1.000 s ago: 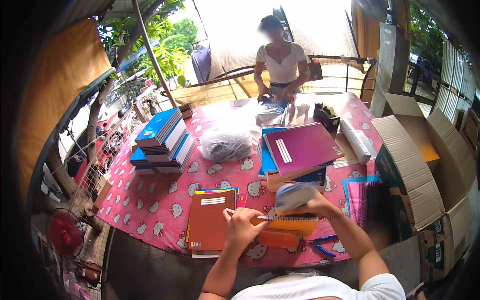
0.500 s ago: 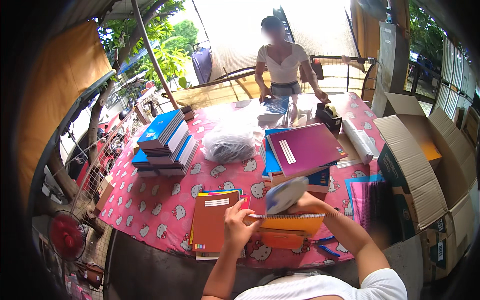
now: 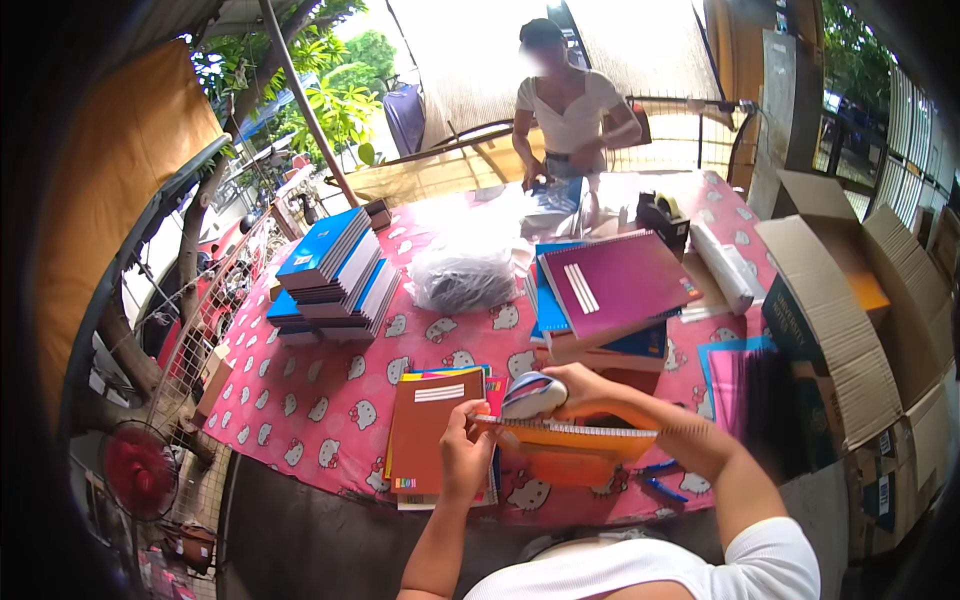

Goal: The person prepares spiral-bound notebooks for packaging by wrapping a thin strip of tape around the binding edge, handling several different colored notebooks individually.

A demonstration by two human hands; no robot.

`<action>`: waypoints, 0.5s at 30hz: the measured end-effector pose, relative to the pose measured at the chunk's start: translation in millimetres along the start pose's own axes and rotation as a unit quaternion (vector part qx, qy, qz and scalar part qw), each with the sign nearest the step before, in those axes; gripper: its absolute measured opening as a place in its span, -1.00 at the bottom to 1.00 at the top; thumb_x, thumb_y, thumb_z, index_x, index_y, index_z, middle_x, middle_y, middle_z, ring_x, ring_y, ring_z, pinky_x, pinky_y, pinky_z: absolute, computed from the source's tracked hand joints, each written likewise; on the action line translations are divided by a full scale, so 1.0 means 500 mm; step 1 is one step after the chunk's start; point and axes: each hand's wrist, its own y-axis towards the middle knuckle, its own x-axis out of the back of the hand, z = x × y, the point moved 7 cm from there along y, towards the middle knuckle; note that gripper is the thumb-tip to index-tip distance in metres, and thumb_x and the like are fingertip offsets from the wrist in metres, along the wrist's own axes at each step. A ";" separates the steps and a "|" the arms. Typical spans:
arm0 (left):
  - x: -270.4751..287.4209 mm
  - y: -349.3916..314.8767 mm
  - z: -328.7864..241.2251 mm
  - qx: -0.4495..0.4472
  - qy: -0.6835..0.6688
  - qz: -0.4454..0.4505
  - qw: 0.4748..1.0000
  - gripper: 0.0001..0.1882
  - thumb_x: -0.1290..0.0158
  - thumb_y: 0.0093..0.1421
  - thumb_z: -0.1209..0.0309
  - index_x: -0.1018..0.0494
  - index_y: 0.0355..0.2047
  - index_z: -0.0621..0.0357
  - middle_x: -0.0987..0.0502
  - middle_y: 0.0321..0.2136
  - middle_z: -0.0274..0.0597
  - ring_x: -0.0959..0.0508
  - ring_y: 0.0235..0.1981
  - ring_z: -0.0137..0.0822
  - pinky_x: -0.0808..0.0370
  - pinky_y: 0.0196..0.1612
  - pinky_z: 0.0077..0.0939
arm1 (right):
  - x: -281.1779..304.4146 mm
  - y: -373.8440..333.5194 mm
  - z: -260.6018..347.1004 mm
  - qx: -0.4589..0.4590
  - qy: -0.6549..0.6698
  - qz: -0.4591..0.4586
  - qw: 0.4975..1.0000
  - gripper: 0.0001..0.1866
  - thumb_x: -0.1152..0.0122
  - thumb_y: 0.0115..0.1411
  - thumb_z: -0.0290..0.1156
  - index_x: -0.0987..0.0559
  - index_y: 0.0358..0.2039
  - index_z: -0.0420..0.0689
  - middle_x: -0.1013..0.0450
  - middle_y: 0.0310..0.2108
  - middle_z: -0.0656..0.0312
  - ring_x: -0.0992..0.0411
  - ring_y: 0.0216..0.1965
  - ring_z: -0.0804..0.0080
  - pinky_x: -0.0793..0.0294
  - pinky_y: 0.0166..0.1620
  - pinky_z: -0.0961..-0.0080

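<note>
The left hand [image 3: 466, 440] pinches the left corner of an orange spiral-bound notebook [image 3: 590, 441]; near that corner, the right hand [image 3: 582, 388] clasps a rounded white-and-blue object [image 3: 531, 397].

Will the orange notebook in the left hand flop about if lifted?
The orange notebook might flop open, since its spiral binding runs along one edge. That edge is probably stiffer: it hardly sags beside the left hand.

One notebook [image 3: 580, 441] is orange, the tablecloth [image 3: 325, 390] cat-patterned pink.
</note>
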 end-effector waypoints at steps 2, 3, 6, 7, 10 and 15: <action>0.013 -0.006 0.008 -0.008 -0.072 0.001 0.997 -0.67 -0.16 0.13 0.62 -0.41 -0.09 0.24 -0.56 -0.22 -0.19 -0.56 -0.17 -0.44 -0.53 -0.11 -0.55 | -0.006 0.012 -0.032 -0.013 -0.143 -0.027 0.989 -0.41 -0.46 -0.27 -0.46 -0.54 -0.11 -0.19 -0.56 -0.32 0.20 -0.51 -0.28 0.47 -0.51 -0.21 0.43; 0.022 -0.004 0.010 -0.017 -0.114 -0.009 0.993 -0.69 -0.14 0.14 0.64 -0.41 -0.09 0.26 -0.56 -0.23 -0.19 -0.56 -0.18 -0.44 -0.54 -0.11 -0.56 | -0.005 0.014 -0.006 0.007 0.118 -0.038 0.992 -0.44 -0.48 -0.31 -0.41 -0.55 -0.18 -0.17 -0.56 -0.28 0.05 -0.55 -0.20 0.19 -0.51 -0.17 0.32; 0.034 0.000 0.044 0.038 -0.140 -0.006 0.989 -0.64 -0.14 0.14 0.65 -0.46 -0.02 0.31 -0.59 -0.21 -0.17 -0.57 -0.23 -0.46 -0.54 -0.10 -0.57 | -0.011 0.009 0.064 0.020 0.080 0.009 0.997 -0.44 -0.46 -0.26 -0.44 -0.54 -0.15 -0.18 -0.56 -0.31 0.10 -0.55 -0.26 0.27 -0.52 -0.24 0.34; 0.028 0.007 0.047 0.043 -0.155 0.000 0.987 -0.63 -0.14 0.13 0.66 -0.47 -0.01 0.31 -0.60 -0.21 -0.16 -0.57 -0.24 -0.46 -0.53 -0.10 -0.58 | -0.011 0.023 0.033 0.012 -0.084 -0.007 0.996 -0.43 -0.47 -0.25 -0.47 -0.52 -0.12 -0.20 -0.56 -0.31 0.13 -0.54 -0.28 0.34 -0.52 -0.26 0.37; 0.033 0.005 0.059 0.055 -0.203 0.017 0.977 -0.63 -0.11 0.12 0.71 -0.49 -0.02 0.30 -0.62 -0.24 -0.16 -0.57 -0.25 -0.49 -0.52 -0.11 -0.62 | -0.021 0.033 0.023 -0.029 -0.023 0.032 0.999 -0.39 -0.51 -0.33 -0.45 -0.50 -0.17 -0.21 -0.55 -0.31 0.07 -0.53 -0.29 0.21 -0.51 -0.25 0.28; 0.028 0.020 0.081 0.087 -0.197 0.060 0.975 -0.67 -0.03 0.14 0.75 -0.50 -0.07 0.36 -0.62 -0.25 -0.15 -0.58 -0.25 -0.47 -0.53 -0.10 -0.60 | -0.019 -0.012 -0.047 -0.018 -0.329 -0.047 0.943 -0.75 -0.26 -0.12 -0.38 -0.55 -0.37 -0.19 -0.56 -0.38 -0.01 -0.56 -0.34 0.02 -0.54 -0.38 0.18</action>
